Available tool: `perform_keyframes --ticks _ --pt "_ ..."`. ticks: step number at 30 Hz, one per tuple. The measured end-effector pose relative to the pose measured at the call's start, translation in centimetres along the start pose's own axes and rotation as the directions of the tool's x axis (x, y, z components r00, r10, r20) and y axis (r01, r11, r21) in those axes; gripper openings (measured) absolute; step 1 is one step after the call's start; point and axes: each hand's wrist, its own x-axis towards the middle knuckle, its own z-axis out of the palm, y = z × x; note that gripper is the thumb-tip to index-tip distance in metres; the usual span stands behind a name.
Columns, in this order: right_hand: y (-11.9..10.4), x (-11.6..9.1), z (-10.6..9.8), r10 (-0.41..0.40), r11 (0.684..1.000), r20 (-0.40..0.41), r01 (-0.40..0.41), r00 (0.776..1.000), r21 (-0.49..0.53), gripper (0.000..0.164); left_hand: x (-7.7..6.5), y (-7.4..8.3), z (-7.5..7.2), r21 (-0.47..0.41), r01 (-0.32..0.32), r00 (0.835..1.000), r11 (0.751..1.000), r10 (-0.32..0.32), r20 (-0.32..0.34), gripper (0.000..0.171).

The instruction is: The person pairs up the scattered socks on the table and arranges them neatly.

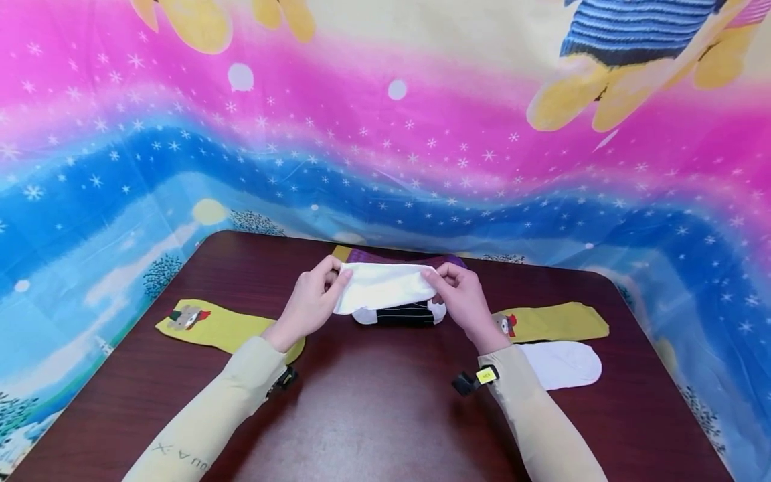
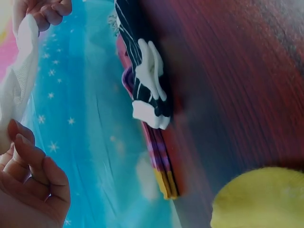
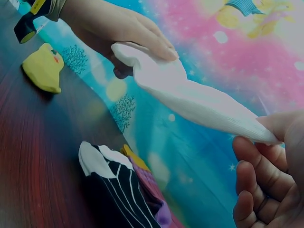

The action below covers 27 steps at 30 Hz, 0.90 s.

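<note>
A white sock (image 1: 385, 286) is stretched sideways in the air between both hands. My left hand (image 1: 310, 299) pinches one end between thumb and fingers, and my right hand (image 1: 462, 298) pinches the other. In the right wrist view the sock (image 3: 204, 102) hangs slightly twisted along its length. Behind and below it on the table lie black socks with white ends and thin white lines (image 2: 142, 61). Beyond those are purple socks with yellow ends (image 2: 159, 154), partly hidden by the held sock in the head view.
On the dark wooden table (image 1: 361, 415), a yellow sock with a bear face (image 1: 235, 326) lies under the left forearm. Another yellow sock (image 1: 557, 321) and a white sock (image 1: 566, 365) lie beside the right wrist. A printed cloth (image 1: 385, 154) hangs behind the table.
</note>
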Motion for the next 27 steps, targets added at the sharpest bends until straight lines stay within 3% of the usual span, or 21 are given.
perform_keyframes --ticks 16,27 --pt "0.2 -1.7 -1.4 0.035 0.998 0.015 -0.034 0.999 -0.047 0.035 -1.1 0.7 0.9 0.024 0.007 0.999 1.000 -0.008 0.044 0.014" --pt "0.9 -2.9 -2.0 0.048 0.986 0.059 -0.038 0.997 -0.162 0.038 -2.4 0.2 1.5 0.049 -0.012 0.987 0.999 0.004 0.158 0.014"
